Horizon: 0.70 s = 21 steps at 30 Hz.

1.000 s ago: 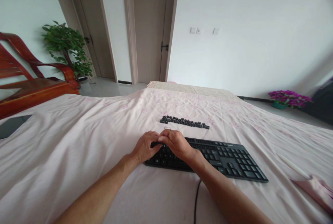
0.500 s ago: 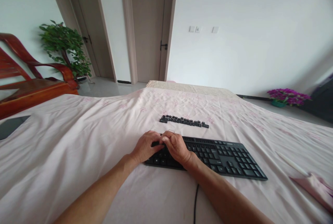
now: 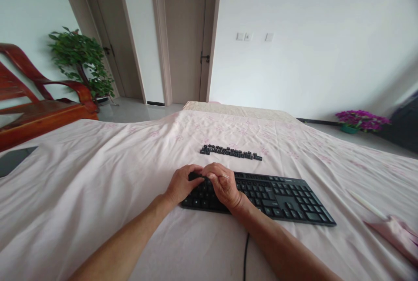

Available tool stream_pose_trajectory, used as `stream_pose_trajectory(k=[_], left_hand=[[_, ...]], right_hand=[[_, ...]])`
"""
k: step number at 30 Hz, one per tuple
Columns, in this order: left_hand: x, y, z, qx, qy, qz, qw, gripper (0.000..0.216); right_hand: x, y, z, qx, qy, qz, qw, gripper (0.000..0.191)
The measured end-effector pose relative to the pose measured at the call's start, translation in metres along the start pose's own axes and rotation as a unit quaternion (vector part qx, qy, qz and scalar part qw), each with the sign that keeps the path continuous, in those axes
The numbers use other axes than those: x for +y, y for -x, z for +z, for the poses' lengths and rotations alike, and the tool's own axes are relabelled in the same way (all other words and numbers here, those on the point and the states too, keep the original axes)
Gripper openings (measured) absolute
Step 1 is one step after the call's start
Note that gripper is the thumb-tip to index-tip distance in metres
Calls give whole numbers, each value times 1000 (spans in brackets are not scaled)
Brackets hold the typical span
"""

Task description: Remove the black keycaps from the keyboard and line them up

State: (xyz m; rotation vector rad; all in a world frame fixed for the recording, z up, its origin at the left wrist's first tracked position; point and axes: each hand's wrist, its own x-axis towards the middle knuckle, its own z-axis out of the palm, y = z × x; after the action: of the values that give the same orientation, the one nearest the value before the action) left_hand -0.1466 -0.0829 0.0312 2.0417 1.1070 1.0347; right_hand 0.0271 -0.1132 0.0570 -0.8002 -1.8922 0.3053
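Note:
A black keyboard (image 3: 289, 200) lies on the pink-white cloth, its left part beneath my hands. My left hand (image 3: 182, 183) is at the keyboard's upper left, thumb and fingers curved toward each other. Its fingertips meet the other hand, so what they pinch, if anything, is hidden. My right hand (image 3: 224, 185) is closed on a thin silvery wire-like tool (image 3: 224, 176), whose end sticks out past the fingers. The tool's lower end is hidden over the keys. Behind the keyboard, several loose black keycaps (image 3: 230, 152) are laid out in rows.
A black cable (image 3: 246, 257) runs toward me from under my right forearm. On the right lie a pale stick (image 3: 368, 205) and a pink cloth piece (image 3: 396, 233). A dark flat object (image 3: 15, 161) rests at the left edge. A wooden chair (image 3: 48, 98) stands beyond.
My right hand has turned slightly, and the silvery tool's end now points to the right instead of showing above the knuckles. My left hand has barely moved; the keycaps lie unchanged.

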Motion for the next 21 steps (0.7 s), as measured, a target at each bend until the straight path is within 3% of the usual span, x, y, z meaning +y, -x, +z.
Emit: stream_pose_trajectory(k=[5,11,21], left_hand=[[2,0,-1,26,60,-17,998,45],[2,-1,-2,63,181,-46,980,51],[-3,-1,3,41,230,-36,972,54]], right_hand=[[-3,-3,-3,36,148,7,988,25],[-3,-9,2,-61,254,55,964,25],[2,-10,5,-81,228,153,958,11]])
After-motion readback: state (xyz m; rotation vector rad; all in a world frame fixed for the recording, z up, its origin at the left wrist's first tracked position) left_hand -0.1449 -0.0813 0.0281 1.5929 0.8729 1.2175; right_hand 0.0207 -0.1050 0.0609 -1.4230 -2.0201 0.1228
